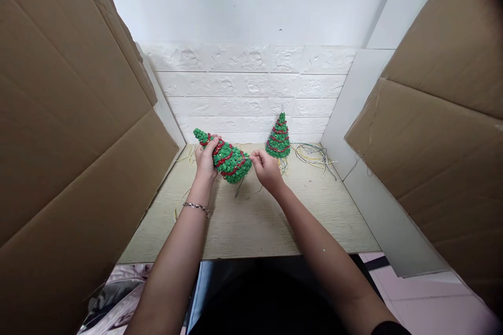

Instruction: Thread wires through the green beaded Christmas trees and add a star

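Observation:
My left hand [206, 158] is wrapped round a small green Christmas tree [231, 163] with red garland, tilted so its tip points up and to the left. The tree is held above the table, its base towards my right hand [266, 166]. The fingers of my right hand are pinched together on a thin yellowish wire [244, 158] at the edge of the tree's base. A dark strand [239, 187] hangs below the tree. Behind my right hand, a second green tree [279, 138] with red garland stands upright on the table.
Loops of yellow and dark wire [314, 156] lie at the back right of the wooden table [251, 230]. More yellow wire [190, 155] lies at the left. Cardboard sheets flank both sides, the left cardboard [78, 115] and right cardboard [436, 131]. A white brick-pattern wall [239, 84] closes the back.

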Motion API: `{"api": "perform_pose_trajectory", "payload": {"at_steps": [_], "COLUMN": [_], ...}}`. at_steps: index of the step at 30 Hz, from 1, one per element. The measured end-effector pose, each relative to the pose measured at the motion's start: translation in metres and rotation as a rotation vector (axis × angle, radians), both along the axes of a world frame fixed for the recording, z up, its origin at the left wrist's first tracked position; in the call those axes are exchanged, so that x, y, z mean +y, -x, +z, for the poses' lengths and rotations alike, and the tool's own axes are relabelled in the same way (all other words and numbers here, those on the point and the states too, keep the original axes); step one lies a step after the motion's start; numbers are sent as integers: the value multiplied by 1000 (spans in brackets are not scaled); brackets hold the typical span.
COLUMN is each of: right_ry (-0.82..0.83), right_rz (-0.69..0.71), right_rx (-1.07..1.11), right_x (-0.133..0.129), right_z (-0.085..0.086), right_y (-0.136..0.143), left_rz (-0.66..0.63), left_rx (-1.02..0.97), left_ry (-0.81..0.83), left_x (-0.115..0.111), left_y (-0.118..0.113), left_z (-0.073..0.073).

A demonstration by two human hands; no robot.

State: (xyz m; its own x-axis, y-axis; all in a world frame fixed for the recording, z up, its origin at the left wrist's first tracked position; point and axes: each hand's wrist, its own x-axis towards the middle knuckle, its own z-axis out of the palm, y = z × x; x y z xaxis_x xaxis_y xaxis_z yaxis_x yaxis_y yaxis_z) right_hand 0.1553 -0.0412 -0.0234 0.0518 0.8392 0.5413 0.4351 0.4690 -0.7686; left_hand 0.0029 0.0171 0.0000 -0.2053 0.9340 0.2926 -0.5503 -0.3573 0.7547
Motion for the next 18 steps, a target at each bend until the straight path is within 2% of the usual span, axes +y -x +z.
{"api": "perform_pose_trajectory", "payload": {"at_steps": [7, 18], "right_ry": [-68, -91], "right_rz": [-25, -71], "right_rx": [-114, -190], "right_x": [0, -2], "right_z": [-4, -3], "right_y": [1, 5], "left_rz": [-8, -18], "left_rx": [-18, 10], "left_ry": [9, -1], "left_x": [-4, -3], "left_y": [-2, -3], "left_z": [5, 3]}}
